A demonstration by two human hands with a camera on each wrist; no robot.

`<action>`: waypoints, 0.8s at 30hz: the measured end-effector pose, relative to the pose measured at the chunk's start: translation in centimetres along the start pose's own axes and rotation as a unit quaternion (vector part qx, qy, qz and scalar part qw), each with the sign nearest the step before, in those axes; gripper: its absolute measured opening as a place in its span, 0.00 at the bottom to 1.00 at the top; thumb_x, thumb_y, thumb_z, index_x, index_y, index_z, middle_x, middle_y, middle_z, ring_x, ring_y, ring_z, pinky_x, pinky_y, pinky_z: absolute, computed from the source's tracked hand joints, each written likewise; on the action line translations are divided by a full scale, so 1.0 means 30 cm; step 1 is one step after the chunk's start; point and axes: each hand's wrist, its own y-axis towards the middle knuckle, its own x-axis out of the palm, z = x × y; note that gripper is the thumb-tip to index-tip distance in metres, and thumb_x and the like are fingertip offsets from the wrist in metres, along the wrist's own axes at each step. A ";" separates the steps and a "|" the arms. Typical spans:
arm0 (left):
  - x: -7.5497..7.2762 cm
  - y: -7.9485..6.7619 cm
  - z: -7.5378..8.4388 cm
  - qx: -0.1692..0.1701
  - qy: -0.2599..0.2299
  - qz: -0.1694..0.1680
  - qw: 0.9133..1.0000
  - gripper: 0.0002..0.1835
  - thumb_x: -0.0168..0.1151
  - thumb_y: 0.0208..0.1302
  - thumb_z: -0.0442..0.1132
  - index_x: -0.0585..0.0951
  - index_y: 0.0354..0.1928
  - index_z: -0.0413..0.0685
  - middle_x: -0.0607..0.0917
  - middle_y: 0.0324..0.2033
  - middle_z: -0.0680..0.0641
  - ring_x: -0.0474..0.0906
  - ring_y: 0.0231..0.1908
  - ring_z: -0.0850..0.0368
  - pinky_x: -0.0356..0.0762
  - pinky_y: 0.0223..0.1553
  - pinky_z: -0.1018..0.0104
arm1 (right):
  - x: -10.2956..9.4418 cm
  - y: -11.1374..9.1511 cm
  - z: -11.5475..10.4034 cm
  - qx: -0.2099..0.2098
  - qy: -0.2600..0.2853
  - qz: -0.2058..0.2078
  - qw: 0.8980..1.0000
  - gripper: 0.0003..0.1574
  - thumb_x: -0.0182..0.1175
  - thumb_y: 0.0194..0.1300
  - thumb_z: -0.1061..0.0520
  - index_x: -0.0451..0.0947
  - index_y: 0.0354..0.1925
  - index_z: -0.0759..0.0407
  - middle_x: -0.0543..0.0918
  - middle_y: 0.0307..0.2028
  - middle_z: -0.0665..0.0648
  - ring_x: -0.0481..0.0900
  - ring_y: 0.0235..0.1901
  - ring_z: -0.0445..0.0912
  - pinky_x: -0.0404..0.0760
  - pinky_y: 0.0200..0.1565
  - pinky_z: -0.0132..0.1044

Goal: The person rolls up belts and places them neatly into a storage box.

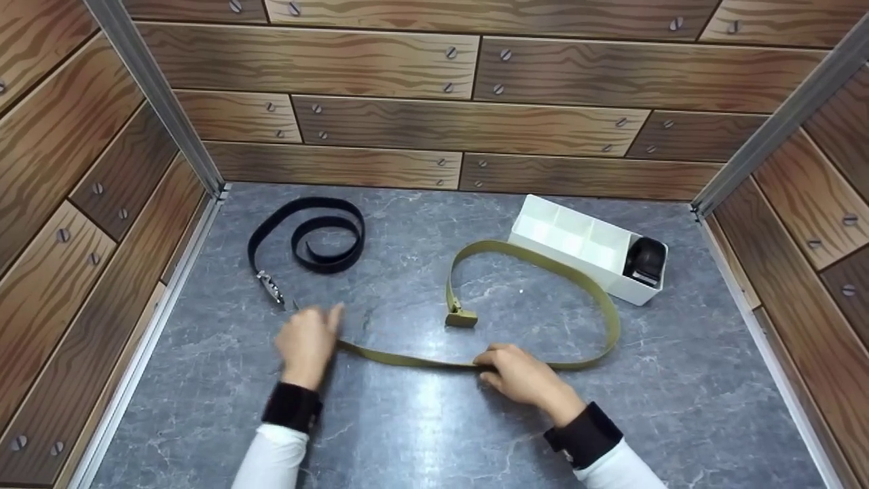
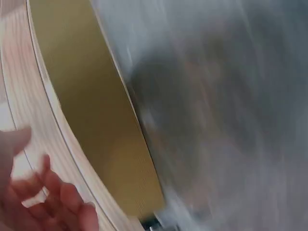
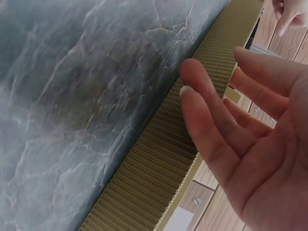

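Observation:
An olive webbing belt (image 1: 400,360) runs between the hands on its edge, then loops right and back to its flat buckle (image 1: 461,318). My left hand (image 1: 307,343) is beside the belt's left end. Its fingers (image 2: 67,192) are loosely bent and its thumb stands apart, with no belt visible between them in the left wrist view. My right hand (image 1: 526,373) touches the belt's near stretch. In the right wrist view its fingers (image 3: 207,120) lie loosely against the webbing. A black belt (image 1: 329,265), partly coiled, has its metal buckle (image 1: 270,286) just beyond the left hand.
Behind the olive loop, a white divided box (image 1: 570,238) holds a dark rolled item (image 1: 645,259) in its right compartment. Wood-patterned walls (image 1: 380,122) enclose the grey marbled surface (image 1: 407,435) at the back and both sides.

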 end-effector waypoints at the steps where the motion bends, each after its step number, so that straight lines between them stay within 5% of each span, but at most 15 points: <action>1: -0.011 0.012 -0.017 -0.039 0.009 -0.019 0.999 0.29 0.61 0.64 0.59 0.82 0.25 0.35 0.83 0.26 0.30 0.81 0.25 0.32 0.74 0.22 0.42 | 0.001 0.000 0.001 -0.002 0.000 0.002 1.000 0.16 0.65 0.63 0.60 0.83 0.49 0.62 0.82 0.42 0.57 0.82 0.41 0.50 0.81 0.44 0.45; 3: -0.027 0.035 -0.043 -0.091 0.020 -0.067 0.993 0.30 0.62 0.64 0.58 0.83 0.31 0.31 0.83 0.32 0.26 0.81 0.31 0.29 0.75 0.27 0.39 | 0.003 0.001 0.002 -0.003 -0.003 0.007 1.000 0.15 0.65 0.63 0.60 0.83 0.48 0.61 0.82 0.41 0.56 0.82 0.40 0.50 0.81 0.44 0.45; 6: -0.034 0.060 -0.064 -0.103 0.015 -0.125 0.987 0.22 0.63 0.63 0.49 0.82 0.38 0.30 0.82 0.40 0.25 0.81 0.38 0.28 0.76 0.34 0.36 | 0.005 0.007 0.003 -0.001 -0.007 0.012 1.000 0.14 0.64 0.63 0.60 0.84 0.47 0.60 0.82 0.40 0.55 0.82 0.39 0.49 0.81 0.43 0.44; 9: -0.020 0.069 -0.058 -0.053 -0.005 -0.141 0.989 0.13 0.60 0.62 0.38 0.83 0.44 0.36 0.82 0.42 0.27 0.81 0.40 0.28 0.76 0.36 0.37 | 0.006 0.013 0.002 0.001 -0.006 0.013 1.000 0.13 0.64 0.63 0.60 0.84 0.47 0.60 0.82 0.40 0.55 0.82 0.40 0.50 0.81 0.43 0.45; 14: 0.015 0.045 0.000 0.074 -0.049 -0.161 0.983 0.23 0.59 0.58 0.28 0.83 0.55 0.50 0.84 0.45 0.34 0.82 0.42 0.34 0.78 0.39 0.41 | 0.007 0.030 -0.004 0.007 -0.004 0.010 1.000 0.15 0.64 0.63 0.59 0.83 0.48 0.60 0.82 0.41 0.56 0.82 0.41 0.50 0.81 0.44 0.45; 24: 0.077 -0.015 0.129 0.202 -0.036 -0.159 0.966 0.09 0.63 0.62 0.31 0.85 0.43 0.45 0.86 0.38 0.41 0.83 0.38 0.40 0.79 0.39 0.44 | 0.075 0.091 -0.080 -0.040 -0.039 -0.004 0.998 0.20 0.67 0.62 0.48 0.83 0.51 0.53 0.80 0.40 0.50 0.78 0.37 0.45 0.78 0.43 0.43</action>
